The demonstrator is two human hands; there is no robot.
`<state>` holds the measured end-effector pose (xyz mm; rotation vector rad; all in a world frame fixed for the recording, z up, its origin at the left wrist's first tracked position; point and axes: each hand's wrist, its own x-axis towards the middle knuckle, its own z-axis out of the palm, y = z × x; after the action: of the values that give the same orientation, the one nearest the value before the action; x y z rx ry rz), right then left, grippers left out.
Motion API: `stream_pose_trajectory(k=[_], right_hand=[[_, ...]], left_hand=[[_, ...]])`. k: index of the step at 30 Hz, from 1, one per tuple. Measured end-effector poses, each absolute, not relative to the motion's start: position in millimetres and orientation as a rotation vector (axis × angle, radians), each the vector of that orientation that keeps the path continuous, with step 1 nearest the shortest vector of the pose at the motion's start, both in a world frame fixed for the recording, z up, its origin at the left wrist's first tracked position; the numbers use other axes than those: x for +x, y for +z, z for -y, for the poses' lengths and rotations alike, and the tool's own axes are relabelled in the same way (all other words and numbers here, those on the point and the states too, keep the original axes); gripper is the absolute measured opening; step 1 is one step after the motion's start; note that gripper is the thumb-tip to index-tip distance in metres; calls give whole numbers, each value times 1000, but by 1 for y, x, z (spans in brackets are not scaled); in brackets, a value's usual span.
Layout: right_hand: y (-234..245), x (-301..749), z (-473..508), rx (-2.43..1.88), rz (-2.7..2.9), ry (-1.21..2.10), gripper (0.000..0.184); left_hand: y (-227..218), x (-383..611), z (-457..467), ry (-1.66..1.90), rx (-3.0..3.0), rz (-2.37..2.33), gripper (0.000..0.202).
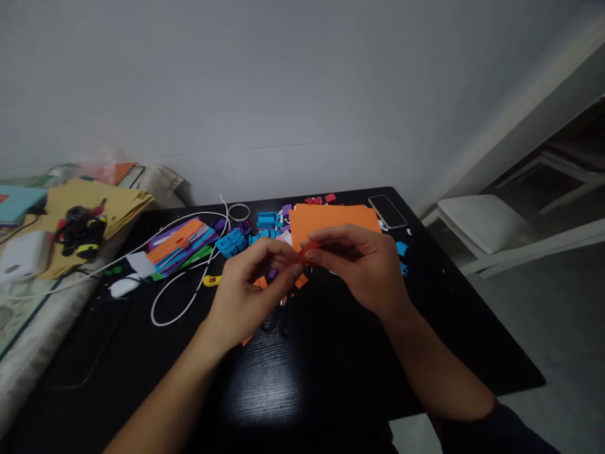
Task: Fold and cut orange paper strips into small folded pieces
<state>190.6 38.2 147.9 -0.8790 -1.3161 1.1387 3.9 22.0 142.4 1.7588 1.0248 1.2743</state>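
Above the black table, my left hand (258, 287) and my right hand (362, 265) meet at the fingertips. Between them they pinch a small orange piece of paper (307, 252), partly covered by the fingers. Behind my hands lies a stack of orange sheets (331, 217). Small orange paper pieces (300, 282) are scattered under my hands. A pair of scissors with black handles (278, 321) lies below my left hand, its upper part hard to see. Folded blue paper pieces (231, 243) sit just left of the stack.
Coloured paper strips (179, 246), a looped white cable (163, 323), a yellow cutter (211, 281) and a white mouse (125, 286) lie at left. A tape roll (239, 212) sits near the wall. A phone (387, 211) lies at the back right. A white stool (482, 222) stands beyond.
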Motion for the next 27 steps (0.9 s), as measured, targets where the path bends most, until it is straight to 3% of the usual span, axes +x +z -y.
stream_pose_trajectory(k=[27], right_hand=[[144,184,-35,-854,1242,1160,14]], left_hand=[[139,6,-16,1398,1783,-1228,18]])
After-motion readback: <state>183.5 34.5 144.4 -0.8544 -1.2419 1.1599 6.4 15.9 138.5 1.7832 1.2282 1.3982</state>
